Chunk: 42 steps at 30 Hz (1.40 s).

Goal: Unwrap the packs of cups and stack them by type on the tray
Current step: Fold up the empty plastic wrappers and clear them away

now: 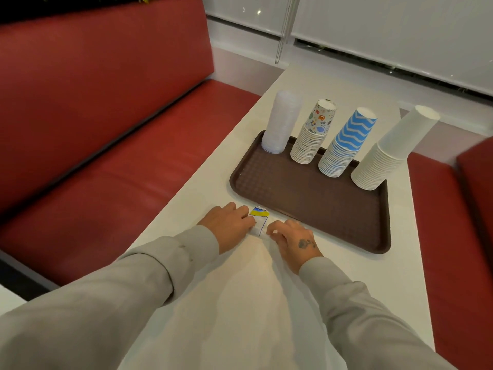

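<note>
Four upturned cup stacks on one brown tray (306, 206), clear (280, 124), patterned (312, 134), blue zigzag (344, 145), white (386, 150), left hand (229, 222) and right hand (293, 239) pinching one clear wrapper (260, 220) on white bench (400, 276) beside tray.

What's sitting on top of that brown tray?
On the brown tray stand four upside-down stacks along its far edge: clear plastic cups, cartoon-print cups, blue zigzag cups and plain white cups. Anything hidden inside the stacks cannot be seen.

brown tray (306, 206) | blue zigzag stack (349, 141) | wrapper (258, 220) seemingly clear
</note>
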Available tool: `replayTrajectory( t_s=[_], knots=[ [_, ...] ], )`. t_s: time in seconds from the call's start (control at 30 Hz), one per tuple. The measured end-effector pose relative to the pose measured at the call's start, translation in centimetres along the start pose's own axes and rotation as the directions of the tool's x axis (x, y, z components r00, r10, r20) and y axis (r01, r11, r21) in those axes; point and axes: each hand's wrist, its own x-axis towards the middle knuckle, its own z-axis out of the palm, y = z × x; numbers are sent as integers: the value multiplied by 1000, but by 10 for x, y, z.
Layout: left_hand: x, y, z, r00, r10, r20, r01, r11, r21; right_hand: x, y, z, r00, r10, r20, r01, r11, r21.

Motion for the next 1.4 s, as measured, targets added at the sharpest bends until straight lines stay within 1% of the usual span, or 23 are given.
replayTrajectory(
  t_s=[0.07, 0.13, 0.17, 0.23, 0.3, 0.33, 0.4, 0.47, 0.53, 0.63, 0.7, 0.73, 0.8, 0.83, 0.93, 0.97, 1.0, 1.1, 1.2, 1.27, 1.3, 1.4],
  knots=[
    [-1, -6, 1, 999, 37, 6, -37, 999, 17, 3, 3, 0, 1000, 2, 1, -2, 1000, 19],
    [1, -6, 2, 998, 56, 8, -57, 996, 68, 3, 4, 1, 1000, -27, -7, 27, 1000, -5],
    [2, -4, 2, 999, 53, 9, -54, 995, 86, 1, 3, 2, 998, -53, -29, 52, 998, -31],
    [4, 0, 1, 1000, 26, 3, -26, 997, 70, -3, 5, 6, 986, -114, -122, 106, 992, -73],
    [6, 2, 0, 1000, 18, -15, -17, 998, 65, -3, 4, 5, 979, -130, -159, 115, 988, -101],
    [6, 2, 0, 1000, 24, -18, -23, 997, 70, -1, 5, 5, 975, -151, -164, 130, 982, -134],
    [7, -1, 3, 999, 29, -26, -27, 996, 81, 4, 4, 4, 973, -190, -129, 163, 967, -195],
    [9, -1, 2, 998, 47, -49, -41, 993, 114, 7, 2, 2, 980, -178, -87, 156, 965, -213],
    [8, 0, 1, 995, 69, -70, -58, 988, 146, 11, 1, 1, 992, -116, -47, 104, 974, -199],
    [4, 1, 1, 994, 96, -58, -86, 985, 151, 15, 0, -1, 999, -32, -33, 28, 994, -108],
    [2, -2, 2, 989, 118, -83, -104, 981, 161, 17, 0, -4, 1000, 12, -24, -13, 999, -39],
    [3, -4, 4, 989, 129, -78, -114, 979, 171, 18, 0, -5, 1000, 12, -27, -13, 999, -43],
    [4, -5, 5, 990, 123, -65, -111, 979, 170, 17, 0, -4, 999, -38, -32, 32, 988, -153],
    [4, -3, 4, 987, 130, -96, -112, 979, 172, 15, -1, -4, 998, -59, -36, 51, 979, -197],
    [10, -1, 5, 970, 142, -199, -102, 974, 200, 11, 4, 2, 980, -162, -117, 139, 972, -188],
    [12, 0, 4, 970, 135, -203, -95, 976, 195, 9, 6, 3, 973, -180, -146, 150, 969, -198],
    [12, 1, 3, 973, 125, -194, -88, 978, 191, 8, 7, 2, 973, -186, -135, 158, 968, -197],
    [14, 5, 5, 983, 107, -147, -83, 983, 161, 9, 4, -1, 984, -167, -64, 150, 965, -215],
    [15, 5, 11, 988, 58, -146, -35, 987, 157, 10, -2, 0, 982, -172, -82, 146, 954, -262],
    [13, 5, 14, 982, 89, -164, -64, 986, 153, 9, 2, 4, 973, -181, -146, 137, 954, -266],
    [11, 4, 14, 981, 106, -164, -79, 984, 161, 8, 4, 6, 972, -184, -148, 141, 954, -263],
    [7, 2, 18, 977, 159, -143, -122, 964, 237, 5, 0, 1, 991, -101, -93, 79, 973, -218]
  ],
)
